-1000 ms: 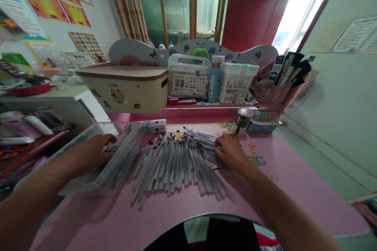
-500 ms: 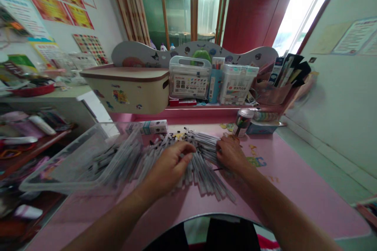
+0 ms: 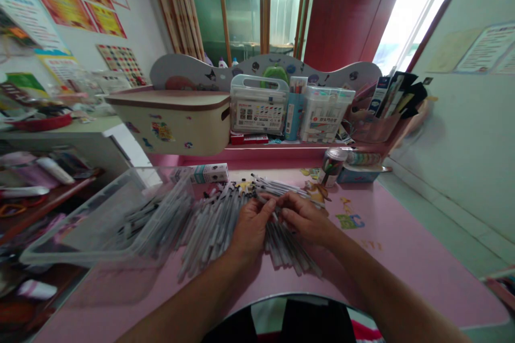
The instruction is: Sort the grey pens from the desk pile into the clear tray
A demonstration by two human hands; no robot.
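"What's farthest left?"
"A clear plastic bin (image 3: 80, 258), jutting past the edge of the pink desk (image 3: 410, 273), with grey pen parts (image 3: 140, 220) inside."
"And the pens?"
"The slim pens (image 3: 207, 238) lie fanned on the desk, just right of the bin and on under both hands."
"How is the left hand (image 3: 252, 225)?"
"Over the middle of the fan, thumb and forefinger drawn close together. I can't tell what they grip."
"The right hand (image 3: 308, 218)?"
"Just beside it, above the fan's right part, fingers curled narrow. Their hold is hidden too."
"Farther right?"
"A can (image 3: 333, 166) stands behind that hand, then a blue box (image 3: 358, 174) next to it."
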